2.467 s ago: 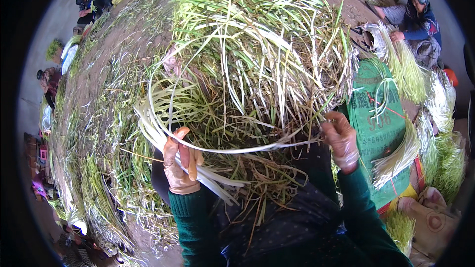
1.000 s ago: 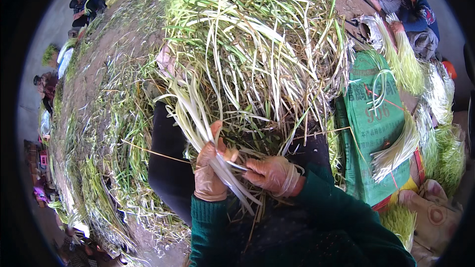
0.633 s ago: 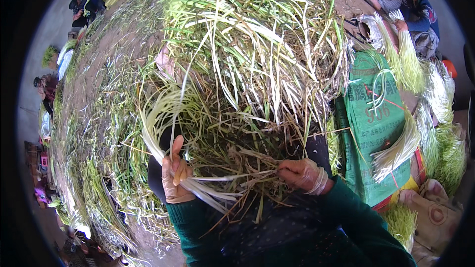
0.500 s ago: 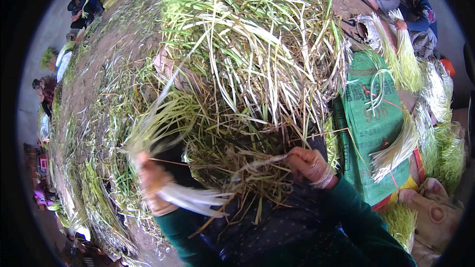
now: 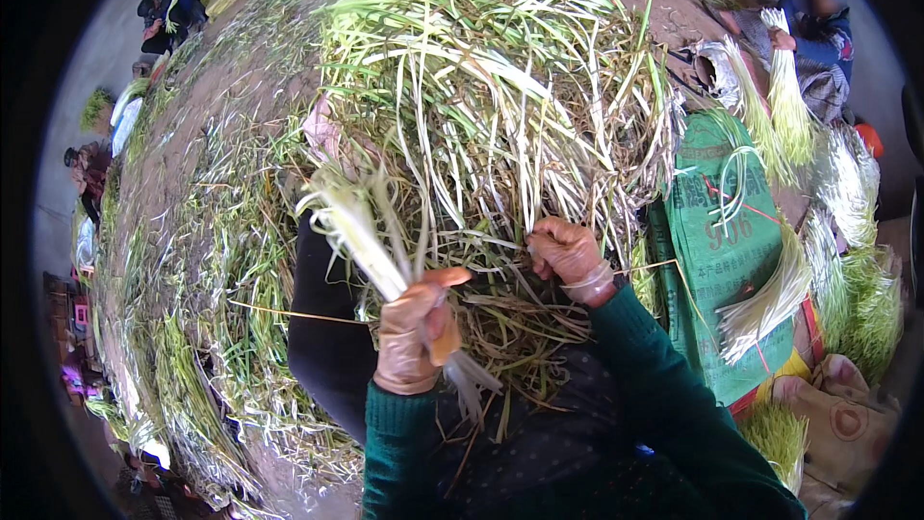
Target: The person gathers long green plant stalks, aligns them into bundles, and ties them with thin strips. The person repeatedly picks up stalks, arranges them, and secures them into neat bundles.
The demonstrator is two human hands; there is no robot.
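Note:
My left hand (image 5: 421,332), in a thin see-through glove, is closed around a bunch of long chive-like stalks (image 5: 371,248). One pale end of the bunch points up and left, and wispy ends stick out below the fist. My right hand (image 5: 570,258), gloved too, is to its right at the near edge of a big heap of green and white stalks (image 5: 510,106). Its fingers are pinched together beside the pale stalks there; what they hold is hidden. Below and between my hands, dry, tangled leaves (image 5: 525,327) lie over my lap.
A green woven sack (image 5: 727,260) lies to my right, bearing a small pale bundle (image 5: 770,303). Farther right stand more bundles (image 5: 852,183) and a person (image 5: 818,43) holding a bunch. Loose leaves (image 5: 212,279) litter the floor at left; other people (image 5: 173,10) sit far left.
My left hand has swung right and up toward the middle with the bunch, whose pale part now points up. My right hand has moved up and slightly left to the heap's edge.

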